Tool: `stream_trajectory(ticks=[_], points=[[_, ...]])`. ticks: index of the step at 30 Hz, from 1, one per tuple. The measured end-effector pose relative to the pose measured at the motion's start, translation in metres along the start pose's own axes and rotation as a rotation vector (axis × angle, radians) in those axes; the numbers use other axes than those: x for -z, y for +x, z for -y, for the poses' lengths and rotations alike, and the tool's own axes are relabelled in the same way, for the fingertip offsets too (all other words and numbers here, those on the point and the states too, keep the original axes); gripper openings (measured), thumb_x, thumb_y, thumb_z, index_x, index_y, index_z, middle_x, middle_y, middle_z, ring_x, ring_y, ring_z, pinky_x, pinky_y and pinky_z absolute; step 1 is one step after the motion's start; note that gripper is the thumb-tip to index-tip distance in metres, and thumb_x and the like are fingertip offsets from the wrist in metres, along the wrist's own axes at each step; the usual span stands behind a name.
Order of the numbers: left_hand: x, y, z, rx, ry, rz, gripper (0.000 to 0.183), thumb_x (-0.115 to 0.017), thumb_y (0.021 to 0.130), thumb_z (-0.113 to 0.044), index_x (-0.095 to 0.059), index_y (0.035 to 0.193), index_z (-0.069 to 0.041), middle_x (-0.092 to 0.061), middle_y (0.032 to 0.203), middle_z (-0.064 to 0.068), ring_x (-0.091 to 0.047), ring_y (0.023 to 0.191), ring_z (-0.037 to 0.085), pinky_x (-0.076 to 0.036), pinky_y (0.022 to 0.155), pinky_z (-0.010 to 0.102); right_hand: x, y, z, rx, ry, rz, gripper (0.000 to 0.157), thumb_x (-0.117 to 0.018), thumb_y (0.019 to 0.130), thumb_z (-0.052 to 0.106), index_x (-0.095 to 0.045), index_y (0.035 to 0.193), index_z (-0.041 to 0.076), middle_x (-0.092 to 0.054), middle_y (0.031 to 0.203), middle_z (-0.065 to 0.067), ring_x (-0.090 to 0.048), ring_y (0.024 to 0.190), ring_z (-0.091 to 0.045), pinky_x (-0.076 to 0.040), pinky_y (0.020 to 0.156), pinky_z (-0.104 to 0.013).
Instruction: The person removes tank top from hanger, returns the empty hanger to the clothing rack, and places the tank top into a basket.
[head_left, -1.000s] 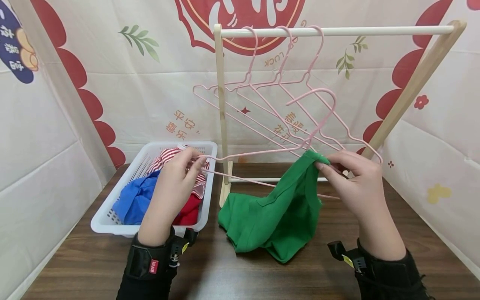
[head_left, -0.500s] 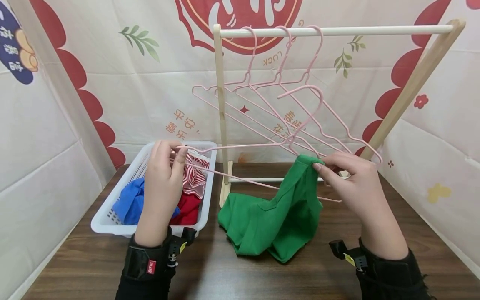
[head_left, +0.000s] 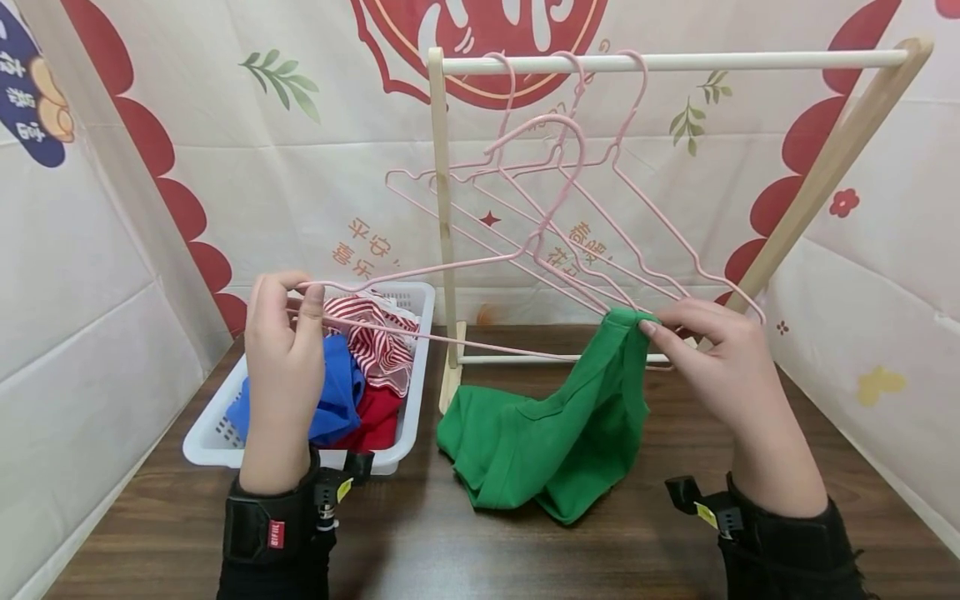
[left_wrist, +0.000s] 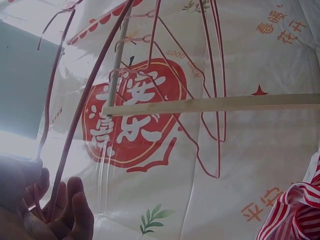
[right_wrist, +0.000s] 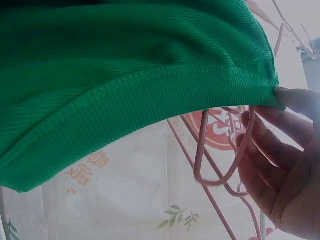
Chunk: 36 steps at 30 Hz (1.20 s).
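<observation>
In the head view my left hand (head_left: pixel 283 358) grips the left end of a pink clothes hanger (head_left: pixel 420 272) between thumb and fingers, over the basket. The hanger slants up to its hook, and its right arm runs to a green top (head_left: pixel 555 442). Thumb and fingertips of my right hand (head_left: pixel 712 350) pinch the raised edge of that top; the lower part lies crumpled on the table. In the right wrist view the hanger's rounded end (right_wrist: pixel 220 181) shows beyond the ribbed edge, beside my right fingers. Whether the hanger passes through or behind the cloth, I cannot tell.
A rack with a white bar (head_left: pixel 750 62) and wooden legs stands behind, with several pink hangers (head_left: pixel 630 108) on it. At left, a white basket (head_left: pixel 411 417) holds blue, red and striped clothes. Printed cloth walls (head_left: pixel 97 333) border the wooden table (head_left: pixel 450 550).
My left hand has moved left, carrying the hanger with it, and the hook has shifted left and up. My right hand stays nearly in place, holding the green top's edge.
</observation>
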<state>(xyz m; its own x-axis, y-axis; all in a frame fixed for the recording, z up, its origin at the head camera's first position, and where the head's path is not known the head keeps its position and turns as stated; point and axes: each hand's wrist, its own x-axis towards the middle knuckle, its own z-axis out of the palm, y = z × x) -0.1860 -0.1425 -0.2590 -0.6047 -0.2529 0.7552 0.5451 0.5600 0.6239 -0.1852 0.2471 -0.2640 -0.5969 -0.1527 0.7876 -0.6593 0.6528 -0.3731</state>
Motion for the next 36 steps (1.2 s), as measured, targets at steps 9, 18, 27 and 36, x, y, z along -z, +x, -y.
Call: stream_trajectory(ticks=[9,18,27,36], points=[[0.006,0.003,0.002,0.032,0.009,-0.012,0.030,-0.049,0.102,-0.022,-0.053,0.110,0.007,-0.050,0.108,0.017,-0.045,0.094,0.004,-0.043,0.075,0.024,0.009,-0.001,-0.005,-0.051,-0.049,0.036,0.009,-0.073,0.085,0.002,-0.076,0.090,0.007,-0.063,0.090,0.011,-0.050,0.084,-0.001,-0.037,0.067,-0.015],[0.013,0.003,0.004,0.099,0.022,-0.011,0.032,-0.048,0.103,-0.025,-0.052,0.115,0.005,-0.051,0.114,0.014,-0.049,0.090,0.007,-0.045,0.073,0.021,0.020,-0.002,-0.010,-0.175,-0.097,0.105,0.007,-0.071,0.088,0.008,-0.076,0.092,0.009,-0.061,0.085,0.015,-0.049,0.081,-0.001,-0.038,0.066,-0.011],[0.017,0.004,0.005,0.131,0.045,-0.018,0.036,-0.048,0.102,-0.028,-0.052,0.119,0.004,-0.051,0.115,0.013,-0.051,0.085,0.010,-0.046,0.071,0.019,0.028,-0.002,-0.009,-0.332,-0.135,0.153,0.016,-0.067,0.093,0.018,-0.076,0.095,0.005,-0.061,0.078,0.002,-0.048,0.074,-0.007,-0.040,0.059,-0.015],[0.024,0.006,0.010,0.152,0.055,-0.050,0.034,-0.049,0.102,-0.026,-0.051,0.121,0.002,-0.048,0.108,-0.005,-0.054,0.079,0.011,-0.048,0.071,0.015,0.032,-0.002,-0.011,-0.402,-0.167,0.207,0.025,-0.064,0.095,0.025,-0.075,0.101,0.004,-0.065,0.082,-0.007,-0.048,0.077,-0.007,-0.041,0.061,-0.017]])
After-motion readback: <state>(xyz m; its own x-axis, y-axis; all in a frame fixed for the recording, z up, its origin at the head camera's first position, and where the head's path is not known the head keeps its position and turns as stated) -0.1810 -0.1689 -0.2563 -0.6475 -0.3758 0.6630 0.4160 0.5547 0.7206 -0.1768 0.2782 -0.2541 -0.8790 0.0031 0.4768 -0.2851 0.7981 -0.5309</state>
